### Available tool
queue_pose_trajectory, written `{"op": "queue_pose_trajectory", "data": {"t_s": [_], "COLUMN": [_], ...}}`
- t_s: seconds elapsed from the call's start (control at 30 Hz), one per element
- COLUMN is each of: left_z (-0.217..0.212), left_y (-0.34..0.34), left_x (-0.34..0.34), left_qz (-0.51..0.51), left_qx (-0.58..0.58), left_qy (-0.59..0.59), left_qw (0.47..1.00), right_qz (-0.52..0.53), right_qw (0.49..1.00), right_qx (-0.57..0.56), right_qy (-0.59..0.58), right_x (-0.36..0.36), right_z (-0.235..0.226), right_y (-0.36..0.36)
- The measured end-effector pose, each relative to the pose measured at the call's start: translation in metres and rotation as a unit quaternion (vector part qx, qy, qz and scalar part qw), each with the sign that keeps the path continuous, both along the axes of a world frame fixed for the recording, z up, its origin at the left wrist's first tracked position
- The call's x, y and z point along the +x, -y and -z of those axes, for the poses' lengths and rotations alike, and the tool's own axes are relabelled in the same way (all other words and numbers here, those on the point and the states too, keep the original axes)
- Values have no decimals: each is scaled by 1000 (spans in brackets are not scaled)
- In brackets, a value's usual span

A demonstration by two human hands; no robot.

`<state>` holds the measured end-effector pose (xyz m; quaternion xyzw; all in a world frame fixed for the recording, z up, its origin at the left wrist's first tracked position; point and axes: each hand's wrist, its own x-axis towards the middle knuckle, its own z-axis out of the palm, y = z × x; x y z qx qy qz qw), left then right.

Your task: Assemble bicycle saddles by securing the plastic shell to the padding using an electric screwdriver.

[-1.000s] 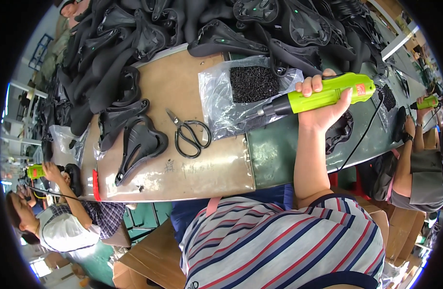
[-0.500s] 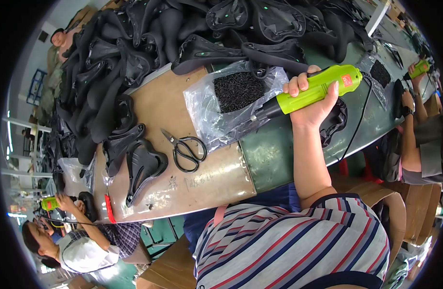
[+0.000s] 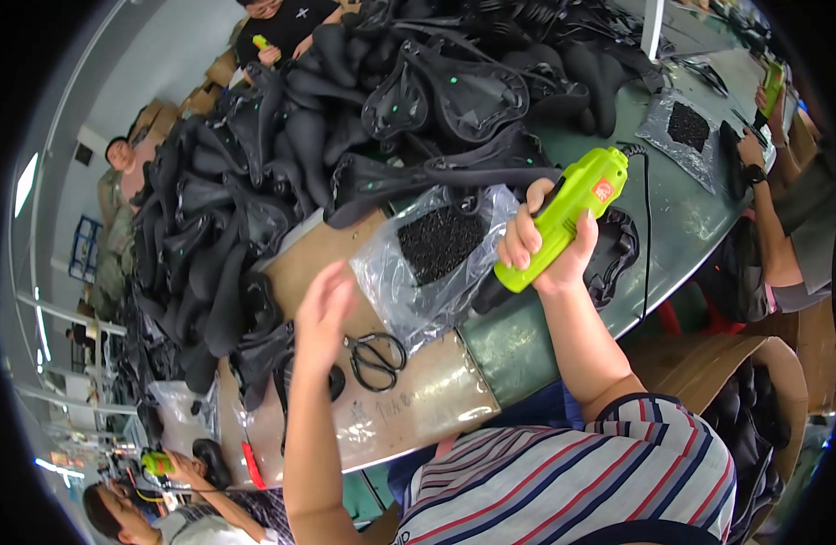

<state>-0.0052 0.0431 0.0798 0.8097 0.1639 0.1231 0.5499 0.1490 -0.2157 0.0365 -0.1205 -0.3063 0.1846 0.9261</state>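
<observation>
**Head view: R hand on power tool, L hand above scissors**

Head view (only view):

- R hand (image 3: 547, 247): grip wrapped tight round the lime-green power tool (image 3: 563, 218). Fingers over the top of the body, thumb side underneath. Tool is tilted, dark nose pointing down-left, rear end w/ red patch up-right. Black cord (image 3: 648, 218) leaves the rear and runs down over the green table (image 3: 700, 227).
- Tool nose sits at the edge of a clear plastic bag (image 3: 427, 263) holding a mass of small black parts (image 3: 441, 241). Contact btwn nose and bag: cannot tell.
- L hand (image 3: 323, 313): grip spread, fingers extended, holding nothing. Motion-blurred. Hovers above the tan cardboard sheet (image 3: 409, 400), just beside black scissors (image 3: 377, 359), which lie flat on the sheet w/ handles toward the person.
- Black bicycle saddle (image 3: 282, 363) lies on the sheet by the L forearm, partly hidden by it.
- Large pile of black saddles (image 3: 345, 136) covers the far and left side of the table.
- Second bag of black parts (image 3: 686, 127) lies farther right on the table, well apart from the first.
- Co-workers: one at far right w/ a green tool (image 3: 772, 86); one at lower left w/ a green tool (image 3: 154, 461); others at far side, behind the pile.
- Person wears a striped shirt (image 3: 600, 481).
</observation>
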Motion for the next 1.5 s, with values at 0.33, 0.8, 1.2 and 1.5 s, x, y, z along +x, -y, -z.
{"op": "queue_pose_trajectory", "data": {"t_s": [0.33,0.8,1.2,1.5], "left_z": [55,79,43,42], "left_y": [103,199,-34,-43], "left_x": [208,323,214,208], "left_qz": [-7,169,111,165], "left_qx": [-258,-170,438,571], "left_qy": [92,-50,-16,64], "left_qw": [962,970,892,802], "right_qz": [-23,-45,-47,-11], "right_qw": [999,997,998,1000], "right_qx": [8,50,52,8], "right_qy": [25,26,-9,-14], "right_x": [-9,-6,2,6], "right_z": [-8,-2,0,5], "right_y": [4,-4,-4,-4]}}
